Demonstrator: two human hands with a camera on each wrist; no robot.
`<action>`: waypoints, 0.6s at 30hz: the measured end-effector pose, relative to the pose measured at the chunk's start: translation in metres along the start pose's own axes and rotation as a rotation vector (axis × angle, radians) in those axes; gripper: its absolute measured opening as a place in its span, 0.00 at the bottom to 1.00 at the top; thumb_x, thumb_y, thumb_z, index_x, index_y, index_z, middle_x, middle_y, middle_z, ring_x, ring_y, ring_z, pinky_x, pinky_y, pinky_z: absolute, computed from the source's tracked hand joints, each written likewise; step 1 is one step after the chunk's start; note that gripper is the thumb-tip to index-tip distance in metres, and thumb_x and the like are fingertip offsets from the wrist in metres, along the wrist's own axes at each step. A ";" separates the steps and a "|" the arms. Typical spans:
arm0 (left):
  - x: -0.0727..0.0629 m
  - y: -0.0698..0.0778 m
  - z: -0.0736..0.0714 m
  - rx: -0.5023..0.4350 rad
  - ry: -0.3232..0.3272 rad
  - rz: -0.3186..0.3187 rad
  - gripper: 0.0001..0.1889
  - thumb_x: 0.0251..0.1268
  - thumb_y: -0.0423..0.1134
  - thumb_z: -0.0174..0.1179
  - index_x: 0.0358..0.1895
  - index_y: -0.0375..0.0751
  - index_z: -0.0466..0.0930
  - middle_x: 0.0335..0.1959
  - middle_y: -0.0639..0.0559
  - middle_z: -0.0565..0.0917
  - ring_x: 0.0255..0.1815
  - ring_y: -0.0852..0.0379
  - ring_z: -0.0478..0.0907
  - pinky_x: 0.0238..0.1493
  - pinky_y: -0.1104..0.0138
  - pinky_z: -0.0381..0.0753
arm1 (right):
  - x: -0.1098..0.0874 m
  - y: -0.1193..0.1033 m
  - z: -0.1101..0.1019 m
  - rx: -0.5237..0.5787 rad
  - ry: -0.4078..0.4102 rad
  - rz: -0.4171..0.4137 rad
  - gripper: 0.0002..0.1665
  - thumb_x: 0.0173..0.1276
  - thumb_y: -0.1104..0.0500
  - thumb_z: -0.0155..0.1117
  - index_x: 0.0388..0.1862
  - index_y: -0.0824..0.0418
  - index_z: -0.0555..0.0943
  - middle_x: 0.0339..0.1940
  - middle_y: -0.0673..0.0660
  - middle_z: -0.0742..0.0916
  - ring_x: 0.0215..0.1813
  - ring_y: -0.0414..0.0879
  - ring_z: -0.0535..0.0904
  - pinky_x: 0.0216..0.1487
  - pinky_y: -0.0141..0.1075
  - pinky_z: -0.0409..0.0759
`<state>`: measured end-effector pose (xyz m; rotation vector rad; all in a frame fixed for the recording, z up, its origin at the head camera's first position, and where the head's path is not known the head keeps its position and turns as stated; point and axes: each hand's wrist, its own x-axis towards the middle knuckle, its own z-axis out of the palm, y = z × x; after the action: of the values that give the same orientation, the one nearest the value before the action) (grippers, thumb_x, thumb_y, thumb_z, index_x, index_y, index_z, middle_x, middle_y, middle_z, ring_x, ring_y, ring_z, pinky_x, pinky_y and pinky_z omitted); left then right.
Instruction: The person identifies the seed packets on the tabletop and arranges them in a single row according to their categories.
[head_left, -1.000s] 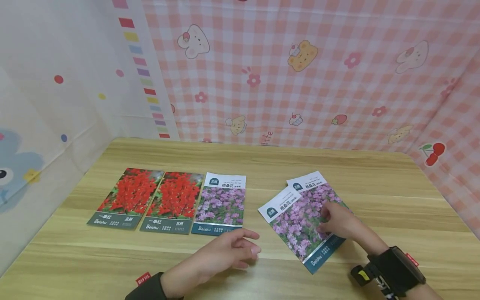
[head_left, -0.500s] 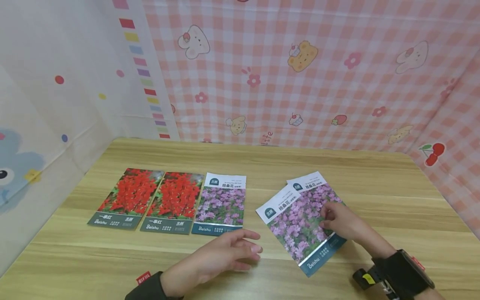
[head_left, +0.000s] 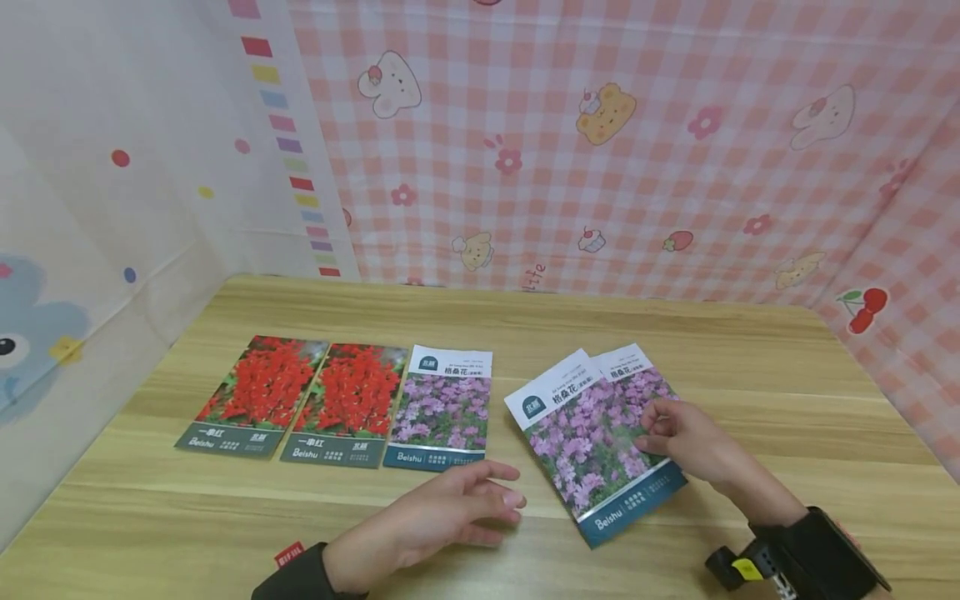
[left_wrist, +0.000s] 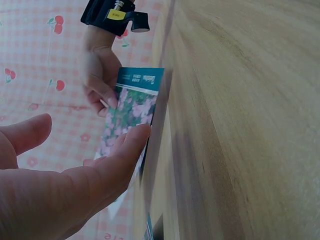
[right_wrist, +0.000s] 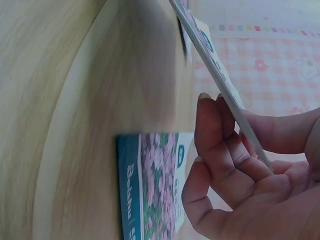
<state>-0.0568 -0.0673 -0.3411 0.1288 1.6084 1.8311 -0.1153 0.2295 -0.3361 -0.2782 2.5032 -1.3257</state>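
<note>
My right hand (head_left: 693, 450) pinches a flower seed packet (head_left: 588, 450) by its right edge, thumb on the printed face and fingers behind. The packet has a white top, pink-purple blooms and a teal bottom band. In the right wrist view this packet (right_wrist: 212, 70) is seen edge-on, raised off the table. A matching packet (head_left: 637, 375) lies beneath and to the right, partly covered by it and the hand. My left hand (head_left: 442, 512) hovers low over the table with loosely bent fingers, holding nothing, just left of the held packet. Its fingertips overlap that packet (left_wrist: 132, 107) in the left wrist view.
Left of the hands, a row of packets lies on the wooden table (head_left: 360, 533): two with red flowers, one outermost (head_left: 262, 387) and one beside it (head_left: 356, 392), then another purple-flowered packet (head_left: 442, 408). A pink checked cloth (head_left: 540, 200) hangs behind the table.
My right hand has lifted the held seed packet and shifted it slightly left, turning it a little and showing more space from the packet beneath. The left hand has hardly moved.
</note>
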 end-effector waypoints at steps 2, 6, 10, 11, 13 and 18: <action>0.000 0.000 0.000 -0.004 0.002 0.000 0.26 0.64 0.32 0.53 0.62 0.24 0.57 0.46 0.40 0.78 0.48 0.47 0.75 0.49 0.55 0.76 | -0.001 -0.002 0.001 0.046 0.000 0.003 0.08 0.60 0.72 0.58 0.32 0.68 0.67 0.18 0.51 0.68 0.22 0.41 0.65 0.23 0.30 0.63; 0.000 -0.001 0.000 -0.003 0.005 0.006 0.28 0.64 0.32 0.54 0.64 0.24 0.55 0.46 0.40 0.78 0.47 0.47 0.76 0.49 0.55 0.76 | -0.003 -0.008 0.003 0.135 -0.008 0.016 0.08 0.60 0.71 0.58 0.33 0.68 0.68 0.18 0.51 0.69 0.23 0.40 0.66 0.24 0.29 0.65; 0.000 -0.002 -0.001 0.009 0.006 0.025 0.30 0.64 0.33 0.54 0.64 0.24 0.53 0.45 0.40 0.78 0.48 0.47 0.75 0.49 0.55 0.76 | -0.005 -0.013 0.007 0.194 -0.022 0.037 0.09 0.61 0.68 0.59 0.34 0.66 0.68 0.20 0.52 0.73 0.25 0.41 0.70 0.27 0.30 0.69; 0.001 -0.002 -0.001 0.013 0.006 0.030 0.30 0.64 0.33 0.54 0.64 0.24 0.53 0.46 0.39 0.78 0.48 0.46 0.75 0.49 0.56 0.76 | -0.005 -0.014 0.008 0.204 -0.027 0.037 0.09 0.61 0.68 0.60 0.35 0.66 0.68 0.20 0.52 0.74 0.26 0.42 0.70 0.27 0.30 0.69; 0.001 -0.002 -0.001 0.020 0.008 0.043 0.30 0.63 0.33 0.54 0.65 0.24 0.53 0.47 0.38 0.77 0.49 0.45 0.75 0.49 0.55 0.76 | -0.007 -0.015 0.010 0.230 -0.043 0.030 0.10 0.62 0.66 0.60 0.36 0.67 0.67 0.21 0.52 0.74 0.26 0.42 0.70 0.28 0.31 0.69; 0.001 -0.002 -0.001 0.030 0.024 0.071 0.31 0.63 0.32 0.54 0.65 0.22 0.52 0.51 0.34 0.75 0.51 0.41 0.73 0.50 0.56 0.75 | -0.009 -0.016 0.015 0.280 -0.077 -0.003 0.10 0.62 0.65 0.60 0.35 0.66 0.67 0.20 0.51 0.73 0.27 0.42 0.70 0.31 0.32 0.70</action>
<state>-0.0569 -0.0677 -0.3438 0.1803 1.6676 1.8691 -0.1015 0.2117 -0.3299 -0.2646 2.2197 -1.6116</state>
